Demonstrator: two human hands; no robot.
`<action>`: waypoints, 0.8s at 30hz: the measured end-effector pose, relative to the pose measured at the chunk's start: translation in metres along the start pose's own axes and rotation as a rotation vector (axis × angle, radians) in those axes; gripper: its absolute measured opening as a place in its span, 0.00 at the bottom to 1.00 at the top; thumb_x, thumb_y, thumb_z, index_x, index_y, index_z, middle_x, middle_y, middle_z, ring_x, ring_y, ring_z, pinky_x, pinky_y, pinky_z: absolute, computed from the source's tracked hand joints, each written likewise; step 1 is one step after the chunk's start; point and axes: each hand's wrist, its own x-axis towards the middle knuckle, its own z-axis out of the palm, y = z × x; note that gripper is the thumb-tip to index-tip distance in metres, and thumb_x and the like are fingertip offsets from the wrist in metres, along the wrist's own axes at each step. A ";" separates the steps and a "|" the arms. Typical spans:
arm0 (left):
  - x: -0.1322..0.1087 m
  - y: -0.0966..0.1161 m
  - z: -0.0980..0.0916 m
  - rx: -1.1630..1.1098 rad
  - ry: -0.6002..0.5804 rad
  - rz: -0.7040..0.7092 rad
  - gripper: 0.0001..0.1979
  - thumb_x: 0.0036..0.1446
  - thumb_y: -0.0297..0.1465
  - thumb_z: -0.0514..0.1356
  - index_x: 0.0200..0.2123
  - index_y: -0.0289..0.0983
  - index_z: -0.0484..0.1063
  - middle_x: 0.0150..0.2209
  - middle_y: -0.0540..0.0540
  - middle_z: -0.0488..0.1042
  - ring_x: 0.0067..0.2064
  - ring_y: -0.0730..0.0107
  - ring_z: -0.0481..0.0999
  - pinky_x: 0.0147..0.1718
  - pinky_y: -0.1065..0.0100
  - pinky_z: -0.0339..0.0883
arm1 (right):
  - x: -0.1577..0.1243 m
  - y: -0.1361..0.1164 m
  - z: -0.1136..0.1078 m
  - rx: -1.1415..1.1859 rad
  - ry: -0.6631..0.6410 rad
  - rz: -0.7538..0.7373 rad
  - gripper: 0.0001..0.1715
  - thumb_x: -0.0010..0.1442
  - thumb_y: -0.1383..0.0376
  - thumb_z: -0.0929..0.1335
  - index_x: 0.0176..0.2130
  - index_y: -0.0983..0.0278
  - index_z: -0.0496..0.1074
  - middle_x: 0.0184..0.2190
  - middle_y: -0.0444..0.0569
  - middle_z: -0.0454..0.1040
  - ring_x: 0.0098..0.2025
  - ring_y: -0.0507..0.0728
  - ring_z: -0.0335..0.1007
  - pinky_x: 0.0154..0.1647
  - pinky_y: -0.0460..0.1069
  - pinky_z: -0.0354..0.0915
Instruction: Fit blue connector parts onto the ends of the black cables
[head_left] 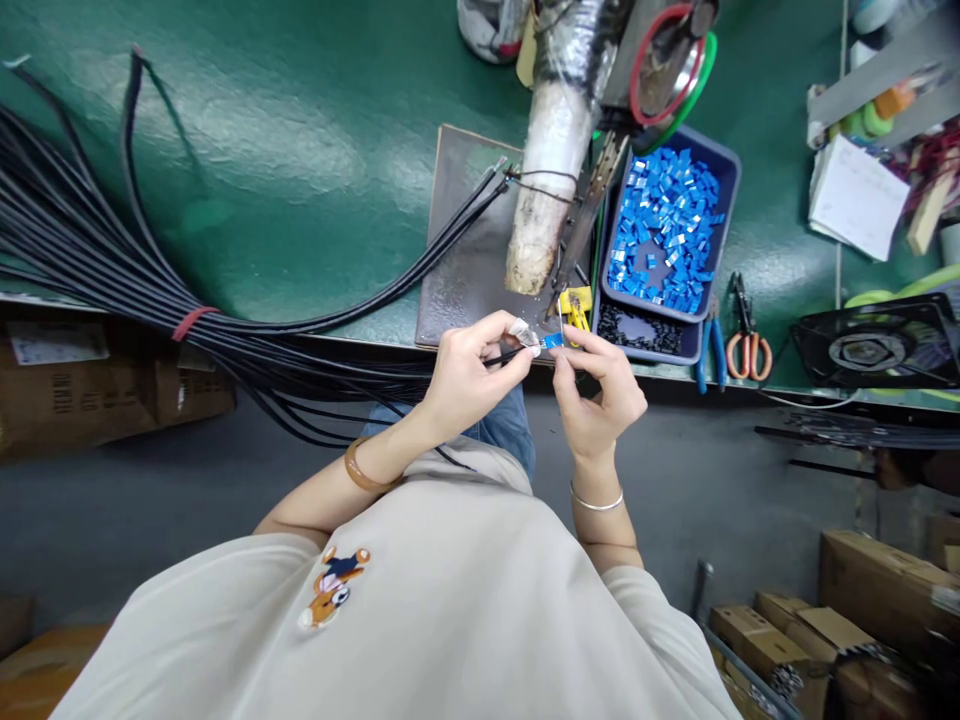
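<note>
At bench [300, 220] edge, head cam view: I read L hand [469, 375] w/ thumb and fingers closed on a black cable [507, 355] near its end; R hand [606, 400] has thumb and index pinching a blue connector [553, 341], located between both hands at cable tip. Step in hand, I judge: mating conn. to cable; seating n/c at this res. Next move calls for steady L grip, straight alignment. Containers, R of hands: upper bin [733, 190] holds loose blue pcs [667, 220]; lower bin [664, 356], partly covered by it, holds small black parts [637, 330].

cardboard box [120, 375] | print: "ITEM" | other lettering too blurred
</note>
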 end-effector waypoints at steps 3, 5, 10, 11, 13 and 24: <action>0.001 -0.001 0.002 0.012 0.023 -0.015 0.03 0.54 0.27 0.63 0.31 0.35 0.70 0.25 0.54 0.70 0.23 0.83 0.63 0.22 0.78 0.57 | 0.003 0.001 0.004 0.013 -0.028 0.031 0.08 0.59 0.73 0.70 0.36 0.60 0.72 0.43 0.48 0.82 0.45 0.56 0.81 0.45 0.51 0.77; 0.003 -0.003 0.003 0.021 0.049 -0.027 0.03 0.54 0.27 0.62 0.31 0.35 0.70 0.25 0.54 0.70 0.23 0.82 0.63 0.22 0.78 0.57 | 0.004 0.001 0.007 0.024 -0.020 0.031 0.07 0.59 0.73 0.70 0.35 0.60 0.71 0.43 0.49 0.82 0.45 0.55 0.81 0.45 0.51 0.77; 0.008 -0.002 0.006 0.025 0.108 -0.042 0.04 0.53 0.26 0.62 0.29 0.36 0.68 0.25 0.53 0.69 0.25 0.80 0.66 0.25 0.77 0.60 | 0.007 0.001 0.010 0.023 -0.013 0.047 0.07 0.59 0.72 0.69 0.35 0.60 0.70 0.46 0.48 0.81 0.41 0.54 0.81 0.44 0.50 0.77; 0.009 -0.002 0.007 0.031 0.113 -0.042 0.04 0.53 0.26 0.62 0.29 0.36 0.68 0.25 0.53 0.69 0.25 0.80 0.66 0.25 0.77 0.60 | 0.008 0.001 0.011 0.019 -0.012 0.047 0.07 0.59 0.72 0.69 0.35 0.60 0.70 0.46 0.48 0.81 0.41 0.54 0.81 0.44 0.50 0.77; 0.010 -0.001 0.007 0.050 0.119 -0.033 0.04 0.53 0.25 0.62 0.30 0.36 0.68 0.25 0.53 0.68 0.24 0.81 0.66 0.24 0.77 0.59 | 0.009 0.002 0.011 0.013 -0.008 0.043 0.07 0.59 0.72 0.70 0.34 0.60 0.70 0.45 0.48 0.81 0.41 0.54 0.81 0.43 0.50 0.77; 0.010 -0.002 0.008 0.117 0.138 0.051 0.05 0.53 0.25 0.62 0.31 0.36 0.67 0.23 0.56 0.66 0.20 0.85 0.58 0.18 0.80 0.52 | 0.013 -0.002 0.009 0.033 -0.016 0.030 0.09 0.57 0.74 0.71 0.34 0.60 0.71 0.46 0.50 0.81 0.45 0.55 0.80 0.45 0.50 0.78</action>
